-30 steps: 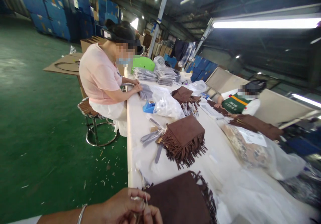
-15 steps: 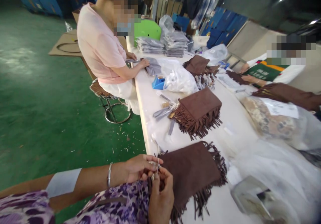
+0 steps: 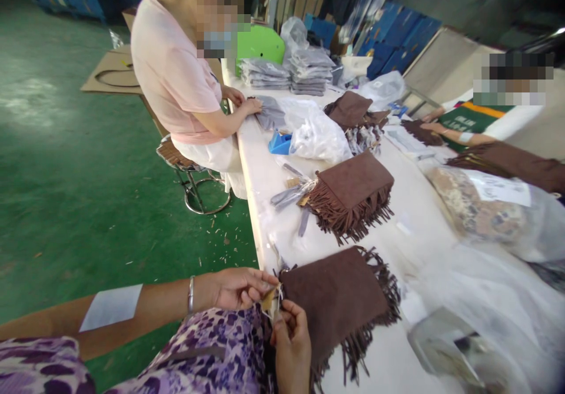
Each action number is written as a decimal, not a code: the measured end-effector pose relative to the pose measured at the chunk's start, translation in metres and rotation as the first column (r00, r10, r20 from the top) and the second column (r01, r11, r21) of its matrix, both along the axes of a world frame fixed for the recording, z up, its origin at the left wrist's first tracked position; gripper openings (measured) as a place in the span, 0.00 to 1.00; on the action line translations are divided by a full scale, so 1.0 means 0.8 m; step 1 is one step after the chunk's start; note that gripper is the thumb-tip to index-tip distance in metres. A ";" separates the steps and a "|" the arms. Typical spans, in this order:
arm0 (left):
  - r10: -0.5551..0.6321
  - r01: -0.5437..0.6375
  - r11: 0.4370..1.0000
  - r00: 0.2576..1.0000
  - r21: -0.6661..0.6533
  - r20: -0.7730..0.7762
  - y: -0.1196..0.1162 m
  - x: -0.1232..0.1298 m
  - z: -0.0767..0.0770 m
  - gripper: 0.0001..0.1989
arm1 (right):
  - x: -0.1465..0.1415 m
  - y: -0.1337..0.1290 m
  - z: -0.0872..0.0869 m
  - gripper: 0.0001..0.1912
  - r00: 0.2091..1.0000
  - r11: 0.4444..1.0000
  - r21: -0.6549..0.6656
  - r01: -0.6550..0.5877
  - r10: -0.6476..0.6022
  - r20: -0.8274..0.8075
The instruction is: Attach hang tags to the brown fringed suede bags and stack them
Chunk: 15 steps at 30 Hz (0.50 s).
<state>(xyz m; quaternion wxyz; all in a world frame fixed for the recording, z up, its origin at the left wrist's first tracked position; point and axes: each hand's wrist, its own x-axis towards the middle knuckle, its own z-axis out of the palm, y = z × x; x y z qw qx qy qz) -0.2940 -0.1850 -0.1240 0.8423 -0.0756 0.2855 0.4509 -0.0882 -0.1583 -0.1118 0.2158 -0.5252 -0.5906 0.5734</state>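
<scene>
At the near corner of a brown fringed bag (image 3: pixel 335 300), my left hand (image 3: pixel 241 288) pinches a small tan tag (image 3: pixel 268 300). My right hand (image 3: pixel 291 344) is closed just below it, thumb and fingertips on a thin white string (image 3: pixel 279 297) by the tag. The bag lies flat on the white table (image 3: pixel 260 229), its fringe spread to the right and toward me. Exactly how the string joins the bag is too small to make out.
Another brown fringed bag (image 3: pixel 353 188) with grey tags lies farther up. Beyond it are a clear plastic bag (image 3: pixel 318 135) and a blue tape dispenser (image 3: pixel 279 142). A clear plastic container (image 3: pixel 454 347) stands at right. Two co-workers sit or stand at the table.
My hands have moved slightly apart, the right one down and to the right. The tan tag now shows between them. The view has shifted slightly.
</scene>
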 end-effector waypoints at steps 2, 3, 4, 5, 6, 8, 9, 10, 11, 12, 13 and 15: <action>0.005 -0.004 1.000 0.999 -0.028 0.033 0.001 0.003 0.002 0.14 | -0.002 -0.001 0.001 0.17 0.990 0.990 0.143 -0.018 -0.003 0.143; 0.005 -0.003 0.999 0.999 -0.040 0.047 0.001 0.004 0.004 0.12 | -0.002 -0.001 0.002 0.16 0.977 0.978 0.205 -0.034 -0.011 0.214; 0.003 -0.001 0.999 0.998 -0.041 0.057 0.002 0.003 0.006 0.11 | -0.002 -0.001 0.003 0.15 0.962 0.968 0.247 -0.051 -0.019 0.273; 0.001 0.001 1.000 0.998 -0.031 0.056 0.002 0.000 0.008 0.11 | -0.001 0.001 0.004 0.16 0.949 0.960 0.272 -0.063 -0.026 0.314; -0.001 0.002 1.000 0.999 -0.012 0.039 0.002 -0.005 0.009 0.12 | 0.000 0.003 0.006 0.16 0.941 0.957 0.282 -0.068 -0.032 0.337; -0.021 0.023 0.999 0.999 0.036 -0.049 0.000 -0.021 0.011 0.14 | 0.005 0.010 0.010 0.18 0.937 0.959 0.277 -0.053 -0.048 0.345; -0.035 0.042 0.997 0.992 0.059 -0.118 -0.003 -0.032 0.010 0.16 | 0.010 0.014 0.012 0.20 0.938 0.962 0.272 -0.033 -0.064 0.339; -0.054 0.070 0.995 0.979 0.073 -0.199 -0.006 -0.044 0.009 0.17 | 0.016 0.018 0.015 0.22 0.936 0.962 0.271 -0.001 -0.094 0.338; -0.081 0.108 0.991 0.953 0.077 -0.292 -0.010 -0.057 0.009 0.17 | 0.024 0.023 0.017 0.23 0.928 0.959 0.279 0.041 -0.140 0.346; -0.116 0.157 0.985 0.908 0.072 -0.402 -0.014 -0.070 0.009 0.16 | 0.034 0.029 0.018 0.25 0.911 0.949 0.300 0.095 -0.205 0.358; -0.154 0.211 0.976 0.833 0.049 -0.531 -0.018 -0.082 0.011 0.15 | 0.046 0.035 0.017 0.26 0.888 0.930 0.334 0.155 -0.280 0.366; -0.165 0.262 0.965 0.585 -0.008 -0.794 -0.019 -0.101 0.019 0.12 | 0.071 0.048 0.011 0.31 0.836 0.876 0.401 0.267 -0.418 0.355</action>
